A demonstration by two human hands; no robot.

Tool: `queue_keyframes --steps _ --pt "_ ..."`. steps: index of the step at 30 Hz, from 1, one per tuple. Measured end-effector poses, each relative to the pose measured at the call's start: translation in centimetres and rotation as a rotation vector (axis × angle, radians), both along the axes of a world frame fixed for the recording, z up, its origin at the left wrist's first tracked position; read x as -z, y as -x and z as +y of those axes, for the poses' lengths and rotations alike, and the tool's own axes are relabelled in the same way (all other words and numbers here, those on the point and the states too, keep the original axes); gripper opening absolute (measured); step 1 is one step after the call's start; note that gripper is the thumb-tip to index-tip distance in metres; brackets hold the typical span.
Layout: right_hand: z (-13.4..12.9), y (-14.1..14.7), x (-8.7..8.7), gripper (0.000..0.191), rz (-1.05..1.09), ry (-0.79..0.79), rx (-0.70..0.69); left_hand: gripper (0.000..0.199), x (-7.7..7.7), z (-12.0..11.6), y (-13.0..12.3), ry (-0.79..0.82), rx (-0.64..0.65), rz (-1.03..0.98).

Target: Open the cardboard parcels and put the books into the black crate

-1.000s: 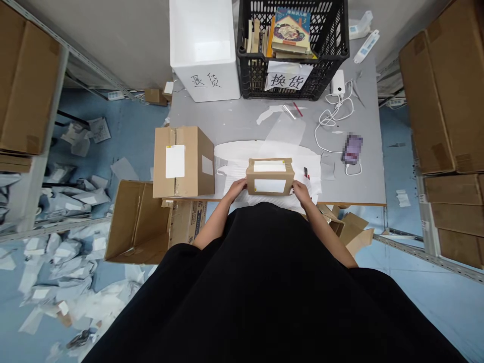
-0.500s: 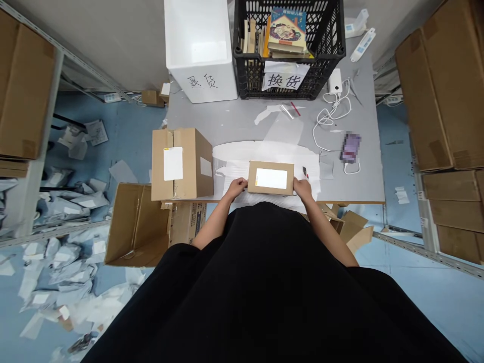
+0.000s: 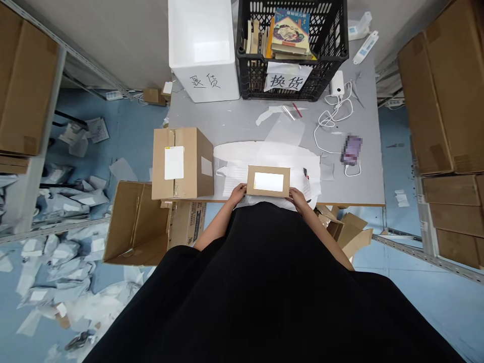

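Note:
A small brown cardboard box [image 3: 250, 177] with a white label on its upper face is held between my hands at the table's front edge. My left hand [image 3: 238, 193] grips its left side near the lower corner. On the opposite side, my right hand [image 3: 298, 198] has its fingers closed at the lower right corner. Beneath the box lies white wrapping sheet [image 3: 234, 156], spread over the table. A small black and red item [image 3: 306, 173] rests on this sheet, right of the box.
A larger taped carton [image 3: 189, 189] stands left on the grey table [image 3: 234, 118]. Behind are a white bin [image 3: 204, 83] and a black crate [image 3: 249, 91] of books. A phone [image 3: 352, 150] with a white cable lies right. An open carton [image 3: 124, 222] sits left, below table level.
The small box has moved slightly toward my body and a little left, with both hands around it. My right hand has shifted down to its lower corner.

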State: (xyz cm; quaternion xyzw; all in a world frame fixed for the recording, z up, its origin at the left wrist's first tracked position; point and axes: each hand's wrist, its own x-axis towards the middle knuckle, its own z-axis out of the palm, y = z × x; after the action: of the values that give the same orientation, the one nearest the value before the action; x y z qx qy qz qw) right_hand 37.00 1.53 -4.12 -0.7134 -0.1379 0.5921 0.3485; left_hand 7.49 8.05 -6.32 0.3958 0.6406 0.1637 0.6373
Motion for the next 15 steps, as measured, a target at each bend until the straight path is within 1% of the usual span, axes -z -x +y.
queue_keyframes --steps 3,5,8,10,12,13,15 --pt "-0.3 -0.3 0.0 0.026 0.096 -0.041 0.003 0.033 0.6 0.1 0.3 -0.012 -0.038 -0.049" --pt "-0.3 -0.4 -0.1 0.034 0.133 -0.067 0.0 0.039 0.9 0.1 0.2 -0.024 -0.064 -0.111" --pt "-0.3 -0.3 -0.3 0.043 0.163 -0.1 -0.006 0.048 0.9 0.0 -0.2 -0.011 -0.082 -0.185" --pt "-0.3 -0.2 -0.5 0.047 0.193 -0.112 -0.008 0.048 0.5 0.0 -0.6 0.029 -0.08 -0.173" --pt "-0.3 -0.2 -0.9 0.05 0.221 -0.13 -0.02 0.044 -0.1 0.1 -1.0 0.057 -0.076 -0.144" --pt "-0.2 -0.3 -1.1 0.05 0.229 -0.147 -0.032 0.042 -0.4 0.1 -1.1 0.058 -0.071 -0.135" --pt "0.0 -0.6 -1.8 0.043 0.217 -0.183 -0.06 0.038 -1.3 0.4 -1.2 0.033 -0.057 -0.118"
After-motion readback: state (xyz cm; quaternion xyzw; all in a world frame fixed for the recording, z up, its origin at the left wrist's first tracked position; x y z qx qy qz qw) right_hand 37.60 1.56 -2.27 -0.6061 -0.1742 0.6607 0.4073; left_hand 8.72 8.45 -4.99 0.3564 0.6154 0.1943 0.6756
